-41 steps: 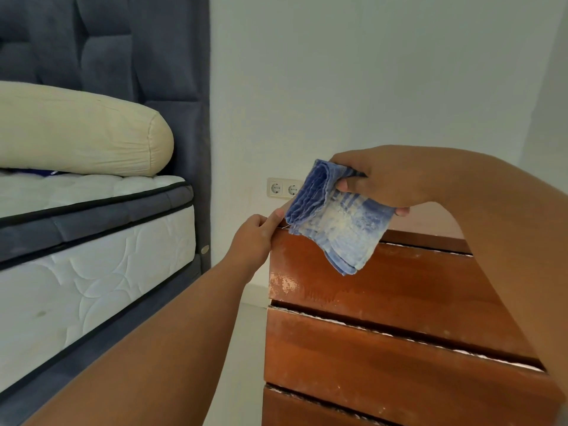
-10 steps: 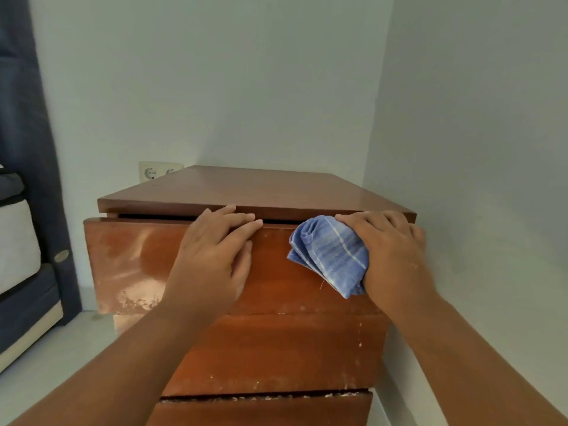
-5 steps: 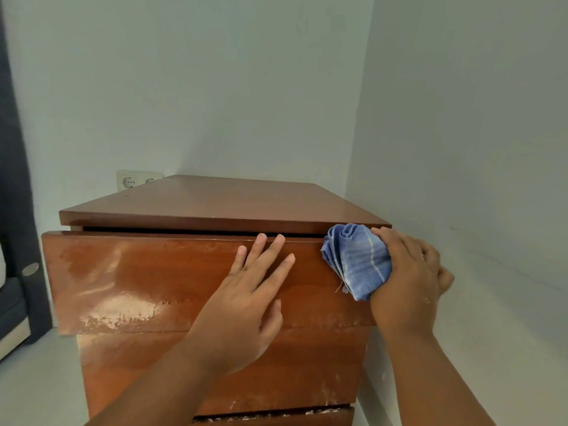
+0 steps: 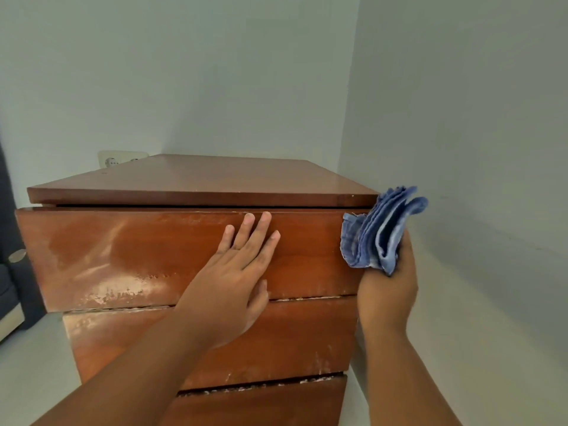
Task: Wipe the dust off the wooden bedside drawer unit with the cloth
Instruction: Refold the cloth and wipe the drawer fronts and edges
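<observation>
The wooden bedside drawer unit (image 4: pixel 123 250) fills the middle of the head view, reddish brown, with three drawer fronts and a flat top. Pale dust smears show on the left of the top drawer front. My left hand (image 4: pixel 236 281) lies flat on that top drawer front, fingers spread and pointing up. My right hand (image 4: pixel 388 290) is shut on a bunched blue cloth (image 4: pixel 378 229) at the unit's right front corner, just past the drawer's right edge. The cloth's folds stick up beside the top board.
White walls meet in a corner right behind the unit, and the right wall stands close to its side. A wall socket (image 4: pixel 120 158) sits behind the top's left rear. A dark bed frame (image 4: pixel 12 272) edges in at the far left. Pale floor surrounds the base.
My right hand has slid the cloth rightward off the top drawer front to its right corner and turned it upright. The left hand stays flat on the drawer front.
</observation>
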